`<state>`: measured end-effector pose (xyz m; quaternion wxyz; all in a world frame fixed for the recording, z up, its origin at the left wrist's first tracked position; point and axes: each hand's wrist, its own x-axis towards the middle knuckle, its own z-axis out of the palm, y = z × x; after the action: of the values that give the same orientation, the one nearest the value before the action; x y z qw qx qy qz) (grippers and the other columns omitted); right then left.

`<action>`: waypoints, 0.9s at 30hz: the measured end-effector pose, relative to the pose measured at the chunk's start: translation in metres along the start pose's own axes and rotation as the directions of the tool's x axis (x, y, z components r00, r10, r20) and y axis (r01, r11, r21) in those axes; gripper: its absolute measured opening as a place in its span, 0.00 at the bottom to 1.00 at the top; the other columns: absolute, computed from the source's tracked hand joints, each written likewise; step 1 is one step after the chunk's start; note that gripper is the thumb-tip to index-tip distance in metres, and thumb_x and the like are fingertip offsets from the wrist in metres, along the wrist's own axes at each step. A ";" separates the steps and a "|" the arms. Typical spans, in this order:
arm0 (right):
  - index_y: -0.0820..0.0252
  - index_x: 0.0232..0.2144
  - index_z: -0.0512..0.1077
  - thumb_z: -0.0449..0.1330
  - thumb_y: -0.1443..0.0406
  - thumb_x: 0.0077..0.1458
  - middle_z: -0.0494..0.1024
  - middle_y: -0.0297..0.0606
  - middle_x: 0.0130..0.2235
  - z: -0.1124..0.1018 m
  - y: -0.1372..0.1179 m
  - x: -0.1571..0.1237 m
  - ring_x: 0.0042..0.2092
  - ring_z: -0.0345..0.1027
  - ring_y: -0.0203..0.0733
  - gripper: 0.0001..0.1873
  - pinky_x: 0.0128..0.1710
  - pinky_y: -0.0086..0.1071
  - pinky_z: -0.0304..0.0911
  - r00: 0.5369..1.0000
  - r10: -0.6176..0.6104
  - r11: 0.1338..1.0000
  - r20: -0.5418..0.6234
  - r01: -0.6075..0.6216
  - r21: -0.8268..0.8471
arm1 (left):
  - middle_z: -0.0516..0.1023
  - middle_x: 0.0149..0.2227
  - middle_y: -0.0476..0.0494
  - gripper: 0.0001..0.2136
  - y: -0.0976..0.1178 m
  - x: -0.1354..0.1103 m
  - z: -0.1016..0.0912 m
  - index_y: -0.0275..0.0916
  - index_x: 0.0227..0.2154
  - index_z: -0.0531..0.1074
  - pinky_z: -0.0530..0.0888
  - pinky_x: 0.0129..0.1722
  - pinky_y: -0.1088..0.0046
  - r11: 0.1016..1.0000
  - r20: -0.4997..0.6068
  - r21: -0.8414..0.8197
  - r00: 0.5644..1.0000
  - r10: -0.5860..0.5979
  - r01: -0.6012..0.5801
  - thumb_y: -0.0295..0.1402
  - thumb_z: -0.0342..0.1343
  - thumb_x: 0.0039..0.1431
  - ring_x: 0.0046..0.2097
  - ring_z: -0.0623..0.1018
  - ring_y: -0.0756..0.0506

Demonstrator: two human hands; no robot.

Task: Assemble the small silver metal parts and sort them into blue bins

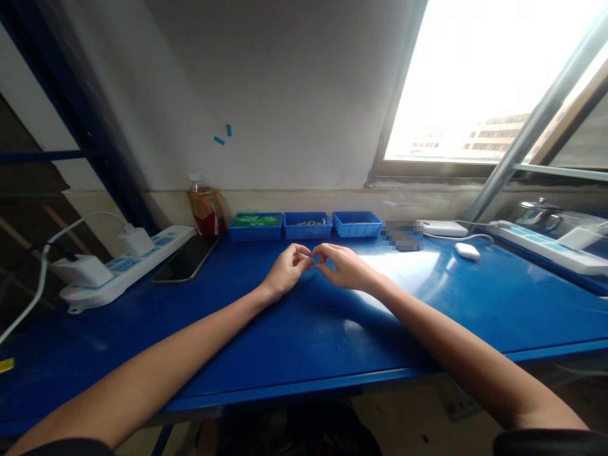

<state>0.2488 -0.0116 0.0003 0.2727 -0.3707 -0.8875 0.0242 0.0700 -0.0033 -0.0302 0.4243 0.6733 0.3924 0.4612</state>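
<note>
Just in front of the blue bins, my left hand (286,269) and my right hand (346,263) meet over the table, their fingertips almost touching. The left fingers are curled and pinched against the thumb. On the right, thumb and index finger bend toward each other in a pinch. Whatever lies between the fingertips is too small to make out. Behind the hands stand three blue bins: one with green packets (256,220), a middle bin (308,233) with small pale parts, and a right bin (357,227) with small dark parts.
The blue table (266,354) carries a phone (187,261) and a power strip (137,259) with plugs on the left. A drink pouch (205,209) stands by the wall. To the right lie a white power bank (444,228), a white case (468,251) and another power strip (551,247).
</note>
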 end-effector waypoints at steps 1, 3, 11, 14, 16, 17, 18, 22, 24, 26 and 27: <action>0.58 0.42 0.67 0.57 0.66 0.55 0.74 0.36 0.35 0.003 -0.002 0.000 0.37 0.68 0.38 0.11 0.35 0.28 0.59 1.000 -0.011 1.000 -0.009 0.011 0.016 | 0.74 0.28 0.48 0.11 -0.001 0.001 -0.001 0.37 0.38 0.63 0.69 0.33 0.74 0.998 -0.020 -0.059 1.000 -0.020 0.018 0.35 0.56 0.54 0.33 0.75 0.48; 0.59 0.39 0.68 0.57 0.66 0.55 0.74 0.35 0.34 0.007 -0.002 0.000 0.35 0.68 0.37 0.07 0.34 0.27 0.59 0.999 0.002 0.999 -0.042 0.000 0.052 | 0.74 0.28 0.49 0.11 -0.001 0.002 -0.001 0.38 0.38 0.62 0.68 0.33 0.75 0.992 -0.032 -0.122 0.999 -0.043 0.039 0.35 0.56 0.54 0.33 0.75 0.49; 0.58 0.34 0.66 0.54 0.66 0.57 0.75 0.34 0.32 0.015 -0.002 -0.001 0.33 0.68 0.36 0.02 0.32 0.26 0.56 0.994 0.088 0.995 -0.062 -0.085 0.047 | 0.73 0.27 0.49 0.10 0.005 -0.001 0.000 0.36 0.37 0.66 0.68 0.33 0.74 0.992 0.001 -0.118 0.999 -0.046 0.046 0.37 0.53 0.57 0.31 0.74 0.49; 0.58 0.31 0.66 0.51 0.67 0.59 0.75 0.35 0.33 0.015 -0.003 -0.001 0.34 0.68 0.36 0.06 0.32 0.26 0.55 0.986 0.141 0.990 -0.084 -0.140 0.014 | 0.75 0.30 0.47 0.12 0.007 -0.003 -0.001 0.36 0.39 0.67 0.68 0.35 0.74 0.994 0.062 -0.107 0.998 -0.016 0.023 0.37 0.55 0.56 0.35 0.74 0.48; 0.58 0.29 0.66 0.49 0.67 0.60 0.75 0.35 0.32 0.016 -0.003 0.000 0.33 0.68 0.36 0.09 0.32 0.27 0.55 0.984 0.155 0.988 -0.085 -0.156 -0.008 | 0.75 0.30 0.47 0.13 0.006 -0.003 -0.001 0.36 0.39 0.68 0.68 0.36 0.74 0.995 0.094 -0.097 0.996 -0.006 0.015 0.37 0.58 0.53 0.35 0.74 0.48; 0.58 0.29 0.66 0.48 0.66 0.60 0.75 0.35 0.32 0.016 -0.003 0.000 0.33 0.68 0.37 0.09 0.31 0.27 0.55 0.984 0.156 0.987 -0.083 -0.158 -0.018 | 0.75 0.30 0.47 0.13 0.005 -0.002 -0.001 0.36 0.38 0.68 0.68 0.36 0.74 0.996 0.094 -0.092 0.996 -0.007 0.015 0.37 0.59 0.52 0.35 0.74 0.48; 0.58 0.29 0.66 0.48 0.66 0.61 0.75 0.35 0.31 0.016 -0.004 0.000 0.33 0.68 0.37 0.10 0.32 0.27 0.55 0.984 0.155 0.987 -0.083 -0.158 -0.026 | 0.75 0.30 0.47 0.13 0.004 -0.002 -0.001 0.35 0.37 0.69 0.68 0.35 0.74 0.996 0.084 -0.088 0.996 -0.011 0.019 0.37 0.59 0.52 0.34 0.74 0.48; 0.58 0.38 0.67 0.52 0.63 0.59 0.75 0.35 0.33 0.015 -0.005 0.000 0.34 0.69 0.38 0.06 0.32 0.28 0.56 0.983 0.147 0.988 -0.113 -0.152 -0.035 | 0.74 0.30 0.46 0.12 0.004 -0.001 -0.002 0.34 0.35 0.70 0.66 0.32 0.75 0.998 0.033 -0.048 0.999 -0.044 0.045 0.40 0.54 0.56 0.33 0.72 0.49; 0.57 0.43 0.65 0.55 0.64 0.57 0.75 0.35 0.34 0.014 -0.007 0.000 0.34 0.68 0.38 0.10 0.33 0.28 0.57 0.986 0.107 0.992 -0.124 -0.114 -0.050 | 0.74 0.29 0.46 0.13 0.005 -0.001 -0.002 0.34 0.34 0.70 0.65 0.31 0.75 0.998 0.033 -0.022 0.998 -0.053 0.053 0.41 0.51 0.58 0.31 0.71 0.49; 0.57 0.42 0.65 0.54 0.65 0.57 0.75 0.36 0.34 0.014 -0.008 -0.001 0.35 0.69 0.38 0.09 0.34 0.28 0.58 0.991 0.045 0.995 -0.129 -0.056 -0.082 | 0.73 0.28 0.47 0.14 0.007 -0.001 -0.003 0.34 0.31 0.70 0.64 0.30 0.75 0.999 0.053 -0.007 0.998 -0.045 0.046 0.42 0.50 0.59 0.30 0.70 0.50; 0.58 0.40 0.66 0.53 0.66 0.58 0.75 0.36 0.34 0.014 -0.008 -0.001 0.36 0.69 0.38 0.07 0.35 0.28 0.58 0.991 0.017 0.995 -0.131 -0.030 -0.100 | 0.72 0.27 0.47 0.15 0.008 -0.001 -0.003 0.34 0.30 0.70 0.64 0.29 0.75 0.999 0.065 -0.004 0.997 -0.040 0.040 0.42 0.50 0.59 0.30 0.69 0.50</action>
<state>0.2368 -0.0161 -0.0101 0.3106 -0.3954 -0.8634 -0.0419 0.0683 -0.0062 -0.0226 0.4478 0.6789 0.3905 0.4314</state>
